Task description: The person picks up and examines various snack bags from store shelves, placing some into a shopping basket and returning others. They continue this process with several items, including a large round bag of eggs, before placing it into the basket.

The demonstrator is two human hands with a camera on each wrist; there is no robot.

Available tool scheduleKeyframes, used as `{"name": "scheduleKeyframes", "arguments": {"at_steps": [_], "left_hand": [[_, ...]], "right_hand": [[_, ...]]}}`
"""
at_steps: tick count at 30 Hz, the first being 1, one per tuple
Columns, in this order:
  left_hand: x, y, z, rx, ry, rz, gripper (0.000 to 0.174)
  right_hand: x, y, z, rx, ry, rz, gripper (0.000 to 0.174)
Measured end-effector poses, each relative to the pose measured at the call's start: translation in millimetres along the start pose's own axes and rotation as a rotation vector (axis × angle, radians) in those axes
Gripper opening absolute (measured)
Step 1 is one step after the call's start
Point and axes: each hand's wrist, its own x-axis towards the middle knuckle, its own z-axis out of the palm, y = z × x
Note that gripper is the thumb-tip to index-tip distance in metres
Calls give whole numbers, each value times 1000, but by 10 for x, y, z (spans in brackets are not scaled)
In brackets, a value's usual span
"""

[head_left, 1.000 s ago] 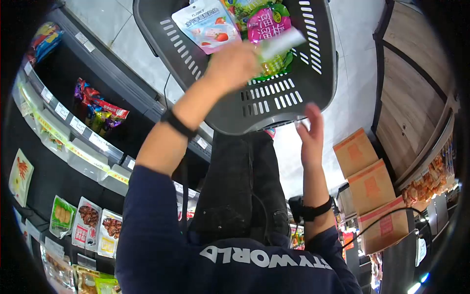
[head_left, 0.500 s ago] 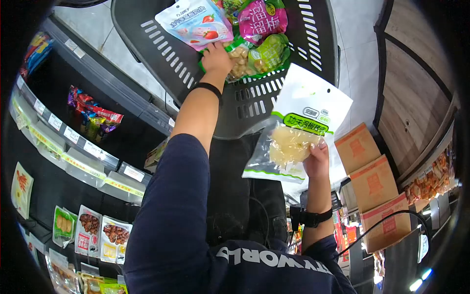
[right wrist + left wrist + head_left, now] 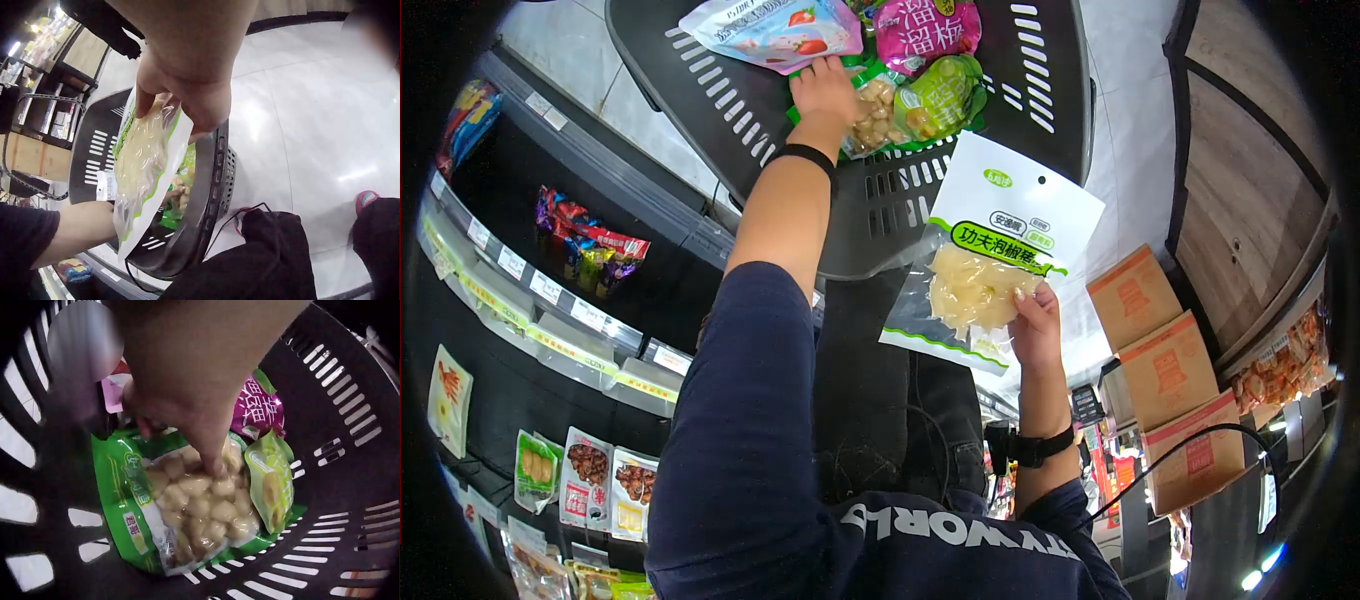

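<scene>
Inside the dark basket, my left hand rests on the green bag of round pale pieces, its thumb on the bag's front. The left wrist view shows that thumb over the pale pieces; the other fingers are partly hidden near the bag's upper edge. My right hand pinches the lower side of a white and clear packet with pale contents, held by the basket's near rim. From the right wrist view, the packet hangs tilted from my right hand, over the basket.
A strawberry pouch, a magenta bag and a light green bag lie in the basket. Shelves with packets run along the left. Cardboard boxes stand at the right, beside a dark cable.
My left hand moved down from above the basket's contents onto the green bag. The right hand, empty a second ago, now holds the white packet. The basket has shifted slightly left and up in view.
</scene>
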Motion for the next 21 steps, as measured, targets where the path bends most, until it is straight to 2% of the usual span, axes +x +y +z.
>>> {"name": "scheduleKeyframes", "arguments": {"at_steps": [1, 2, 4, 5, 7, 8, 10, 11, 14, 15, 16, 18, 19, 21], "left_hand": [[26, -27, 3, 36, 93, 43, 91], [68, -34, -4, 36, 96, 43, 91], [119, -32, -57, -75, 2, 130, 83], [123, -18, -108, -76, 2, 129, 83], [130, 13, -197, 26, -115, 250, 73], [125, 1, -171, 26, -112, 248, 73], [82, -11, -59, -39, 6, 452, 66], [81, 8, -17, -40, 10, 451, 66], [-36, 167, 15, -195, -240, 233, 68], [-110, 186, 2, -196, -131, 253, 64], [-134, 181, -28, -197, -133, 250, 64], [-218, 192, -147, -145, -327, 234, 58], [-296, 176, -211, -144, -314, 228, 58], [-602, 26, -404, -330, -205, 89, 53]], "right_hand": [[-3, 14, -9, 3, 0, 1, 25], [-3, 27, -31, -14, 6, 4, 25], [-8, 44, -50, -31, 14, 7, 24], [-11, 48, -43, -34, 32, 3, 24], [-10, 41, -38, -40, 45, -3, 23], [-8, 44, -36, -28, 48, -10, 23], [-24, 51, -26, -13, 53, -17, 23], [-20, 45, -22, -32, 49, -23, 23], [-26, 18, -25, -45, 53, -20, 23], [-28, 10, -24, -37, 55, -10, 23], [-54, 2, -4, -39, 54, -7, 23], [-140, -64, 49, 10, 73, -51, 23], [-206, -101, 16, 10, 60, -58, 23], [-406, -170, -82, -72, 1, -111, 28]]}}
